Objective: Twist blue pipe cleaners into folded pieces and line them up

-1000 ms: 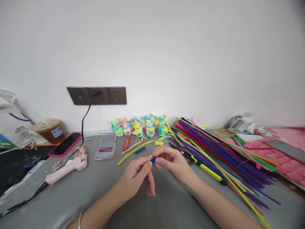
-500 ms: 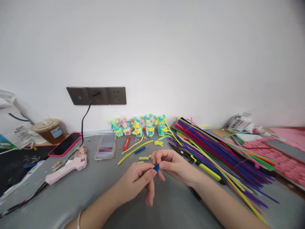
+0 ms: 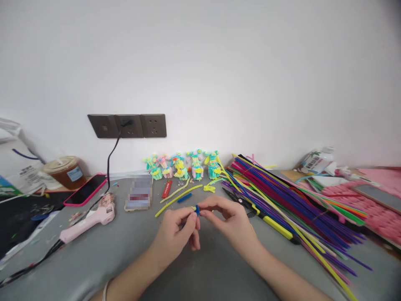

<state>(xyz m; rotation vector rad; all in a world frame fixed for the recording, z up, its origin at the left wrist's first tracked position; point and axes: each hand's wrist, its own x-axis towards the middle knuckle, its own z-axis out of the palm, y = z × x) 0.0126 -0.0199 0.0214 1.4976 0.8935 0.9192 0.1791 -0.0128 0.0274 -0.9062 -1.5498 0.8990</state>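
Note:
A short piece of blue pipe cleaner [image 3: 197, 210] is pinched between the thumb and fingers of my left hand [image 3: 178, 229]. On its right side, the thumb and fingertips of my right hand [image 3: 228, 217] close on the same piece, which is mostly covered by fingers. Just beyond my hands lies another blue pipe cleaner length [image 3: 184, 197], beside a longer yellow pipe cleaner [image 3: 178, 200]. A small bent yellow piece [image 3: 209, 189] rests farther back. To the right of my right hand are pliers [image 3: 272, 224] with yellow and black handles.
Several colourful pipe cleaner figures [image 3: 196, 165] stand along the wall. A large bundle of pipe cleaners [image 3: 282, 200] spreads over the right. At left are a pink glue gun [image 3: 87, 221] with its cord, a phone [image 3: 86, 190], a lidded drink cup [image 3: 67, 173] and a pixelated phone-like object [image 3: 138, 192].
Both hands have shifted slightly left and up with the blue piece. My right hand's fingers have straightened, and the blue piece now stands more upright.

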